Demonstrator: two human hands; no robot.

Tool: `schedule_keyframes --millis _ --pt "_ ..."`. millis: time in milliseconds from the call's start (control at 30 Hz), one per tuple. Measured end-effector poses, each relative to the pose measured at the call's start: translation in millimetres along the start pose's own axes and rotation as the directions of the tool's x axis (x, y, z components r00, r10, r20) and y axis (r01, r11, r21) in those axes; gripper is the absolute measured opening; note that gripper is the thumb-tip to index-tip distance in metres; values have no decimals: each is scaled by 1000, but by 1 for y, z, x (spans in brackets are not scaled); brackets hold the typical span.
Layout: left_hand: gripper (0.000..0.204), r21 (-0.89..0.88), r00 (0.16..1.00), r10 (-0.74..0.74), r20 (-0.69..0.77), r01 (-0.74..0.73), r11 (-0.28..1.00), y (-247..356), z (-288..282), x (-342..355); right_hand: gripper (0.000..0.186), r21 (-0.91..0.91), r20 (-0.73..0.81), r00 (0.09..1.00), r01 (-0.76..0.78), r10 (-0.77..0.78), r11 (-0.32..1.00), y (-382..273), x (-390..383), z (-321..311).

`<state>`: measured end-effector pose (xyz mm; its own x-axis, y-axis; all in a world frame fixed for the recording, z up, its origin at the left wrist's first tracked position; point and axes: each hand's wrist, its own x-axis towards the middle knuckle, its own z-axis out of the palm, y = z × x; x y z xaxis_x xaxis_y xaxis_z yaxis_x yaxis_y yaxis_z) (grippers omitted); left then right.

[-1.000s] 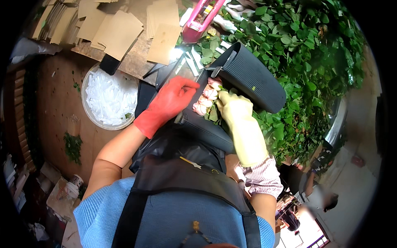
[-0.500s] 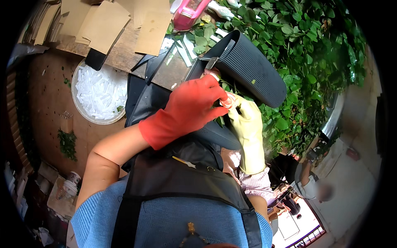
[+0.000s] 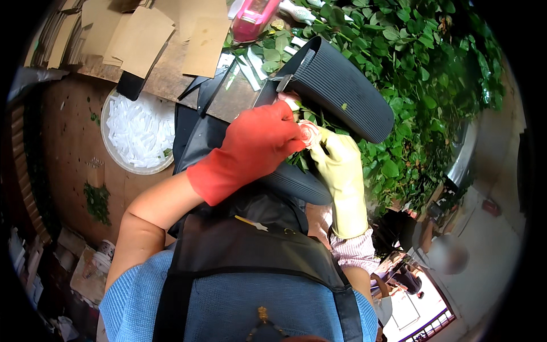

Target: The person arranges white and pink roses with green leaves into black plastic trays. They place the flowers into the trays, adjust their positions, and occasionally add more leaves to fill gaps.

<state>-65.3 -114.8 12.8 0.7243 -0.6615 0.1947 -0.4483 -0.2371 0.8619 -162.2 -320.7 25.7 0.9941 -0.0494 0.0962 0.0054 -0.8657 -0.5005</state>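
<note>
A pale pink rose (image 3: 309, 133) with swirled petals is held up in front of my body. My right hand (image 3: 337, 154), in a pale yellow rubber glove, is closed round it just below the bloom; the stem is mostly hidden. Against the left side of the bloom, my left hand (image 3: 265, 137) in a red rubber glove has its fingers and thumb pinched together. What those fingertips hold, if anything, is hidden. A second pink rose (image 3: 289, 101) lies just beyond the red glove, beside a black ribbed trough-like holder (image 3: 345, 94).
Leafy green stems (image 3: 421, 68) heap up on the right. Brown cardboard sheets (image 3: 145, 43) lie on the wooden table at the far left, with a pink container (image 3: 253, 20) beyond. A round tub (image 3: 139, 137) of white strips stands lower left. Another person (image 3: 427, 236) is at the right.
My left fingers have drawn in from around the bloom to a pinch at its left side, leaving the rose's face more visible. My right hand keeps its grip.
</note>
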Motion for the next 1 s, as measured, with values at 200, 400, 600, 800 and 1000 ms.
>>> schedule_keyframes --millis 200,400,600,800,1000 --pt "15 -50 998 -56 16 56 997 5 -2 2 34 -59 31 999 34 -32 998 3 -3 -2" --pt "10 -126 995 -93 45 98 987 4 -1 1 32 -127 20 996 94 -92 987 4 -3 -2" --pt "12 -155 994 -103 28 106 982 23 1 6 16 -274 23 970 239 -242 932 4 5 0" --pt "17 -177 956 25 -293 -80 981 20 -20 16 29 70 130 991 23 -31 997 -1 7 -13" --pt "20 65 967 -117 -226 134 989 -15 -68 -9 32 293 -12 1000 -23 27 956 6 -12 -11"
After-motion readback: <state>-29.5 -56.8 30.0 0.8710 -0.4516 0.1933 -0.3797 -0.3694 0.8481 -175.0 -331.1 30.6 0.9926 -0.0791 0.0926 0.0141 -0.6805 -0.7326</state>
